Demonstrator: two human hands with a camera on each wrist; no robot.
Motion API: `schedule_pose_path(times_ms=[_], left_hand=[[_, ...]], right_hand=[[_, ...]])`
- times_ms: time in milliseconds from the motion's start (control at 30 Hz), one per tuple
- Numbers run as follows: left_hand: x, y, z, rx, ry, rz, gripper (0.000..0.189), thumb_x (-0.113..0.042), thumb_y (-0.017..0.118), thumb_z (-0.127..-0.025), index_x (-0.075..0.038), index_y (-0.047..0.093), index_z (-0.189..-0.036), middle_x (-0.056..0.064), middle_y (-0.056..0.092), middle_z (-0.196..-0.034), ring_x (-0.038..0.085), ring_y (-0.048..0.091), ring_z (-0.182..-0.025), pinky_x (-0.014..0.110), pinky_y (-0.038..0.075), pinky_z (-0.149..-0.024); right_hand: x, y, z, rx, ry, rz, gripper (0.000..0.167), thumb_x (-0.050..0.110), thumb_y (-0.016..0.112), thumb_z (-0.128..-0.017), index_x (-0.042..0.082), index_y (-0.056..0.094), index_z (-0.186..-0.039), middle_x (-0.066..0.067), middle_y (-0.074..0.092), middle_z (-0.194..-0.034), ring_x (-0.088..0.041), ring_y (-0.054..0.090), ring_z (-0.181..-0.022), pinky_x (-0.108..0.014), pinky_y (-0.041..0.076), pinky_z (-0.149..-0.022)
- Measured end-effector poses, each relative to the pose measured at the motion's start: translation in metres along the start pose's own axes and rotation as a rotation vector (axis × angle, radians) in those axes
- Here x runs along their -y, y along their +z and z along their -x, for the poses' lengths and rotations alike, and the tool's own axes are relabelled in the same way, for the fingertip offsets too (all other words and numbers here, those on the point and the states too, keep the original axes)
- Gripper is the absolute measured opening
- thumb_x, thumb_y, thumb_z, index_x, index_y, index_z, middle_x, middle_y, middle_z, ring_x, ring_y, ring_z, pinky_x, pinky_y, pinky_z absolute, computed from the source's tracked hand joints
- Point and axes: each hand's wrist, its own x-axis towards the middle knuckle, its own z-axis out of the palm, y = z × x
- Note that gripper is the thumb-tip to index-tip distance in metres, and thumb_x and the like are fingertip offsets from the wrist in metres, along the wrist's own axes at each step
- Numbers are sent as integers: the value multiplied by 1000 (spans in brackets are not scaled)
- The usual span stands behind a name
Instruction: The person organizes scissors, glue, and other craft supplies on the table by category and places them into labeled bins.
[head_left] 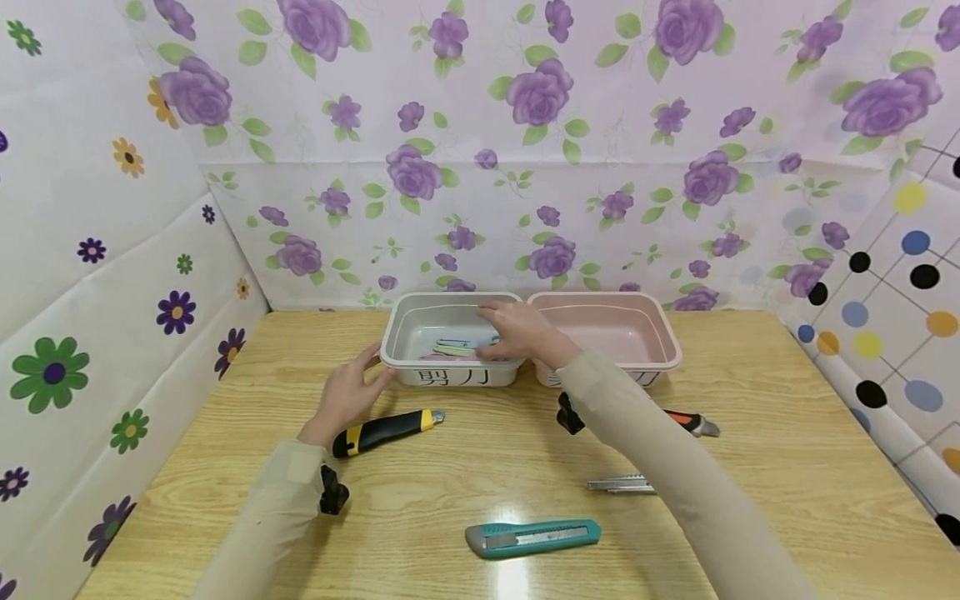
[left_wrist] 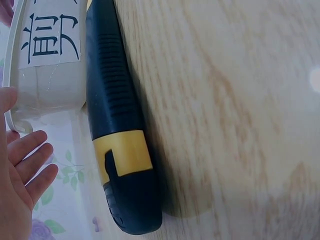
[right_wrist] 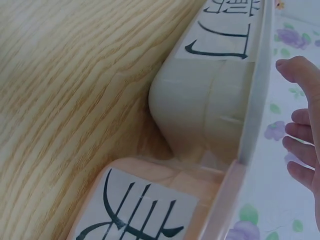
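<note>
A pale grey plastic bin with a label in black characters stands at the back of the table. Several slim pink, green and blue things lie in it. My left hand is at its left end, fingers extended and fingertips right at the rim. Over the bin's right part reaches my right hand, thumb and fingers apart, nothing showing between them. In the right wrist view that hand is above the bin's rim. A black and yellow utility knife lies just below my left hand.
A pink labelled bin stands against the grey one's right side. Nearer lie a teal utility knife, a silver one and an orange and black one, the latter two partly under my right sleeve. Flowered sheets stand behind.
</note>
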Motion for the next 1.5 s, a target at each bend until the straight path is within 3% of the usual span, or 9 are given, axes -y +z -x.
schedule_pose_path(times_ms=[133,367,667,833,1067,1333,1500], left_hand=[[-1,-1,0,-4,7,8,56,-33,58,-89,-6,41,-135,17,60,-117,11,27,-34,29,31,-43],[-2,0,1,-1,12,-3,56,-34,57,-89,-6,42,-135,17,60,-117,10,28,-33,28,31,-42],[-4,-2,1,6,-5,-6,55,-33,58,-89,-6,43,-134,17,59,-118,11,28,-34,30,34,-51],[-3,-1,1,15,-10,-11,56,-32,58,-89,-5,42,-135,17,58,-119,11,29,-34,29,33,-47],[-4,-2,1,17,-13,-7,56,-32,58,-89,-6,41,-135,17,58,-119,12,31,-34,29,33,-47],[-5,-1,0,20,-12,-8,56,-32,58,-89,-5,41,-135,17,58,-119,12,31,-34,29,32,-44],[-3,0,0,18,-9,-13,57,-36,56,-90,-6,41,-136,16,58,-120,11,31,-34,29,33,-46]], right_hand=[[1,-5,6,-17,-13,-27,69,44,64,-80,0,47,-129,-16,48,-131,-30,50,-114,-39,42,-91],[-2,-18,25,-39,-17,-74,64,42,64,-80,1,49,-128,-14,51,-128,-29,56,-104,-39,45,-86],[-5,-25,55,-99,-68,-71,63,41,66,-77,3,52,-125,-14,58,-119,-28,58,-99,-40,45,-84],[-5,-22,74,-111,-133,-92,62,38,69,-76,-1,54,-122,-13,60,-114,-25,58,-99,-38,44,-86],[0,-16,101,-79,-123,-136,62,38,68,-77,1,52,-124,-13,57,-120,-26,52,-110,-38,41,-93],[2,-7,131,-87,-102,-215,56,35,69,-77,5,55,-121,-9,59,-117,-22,55,-106,-37,44,-88],[5,2,148,-76,-71,-269,61,38,68,-78,5,52,-126,-10,57,-122,-24,52,-112,-39,43,-90]])
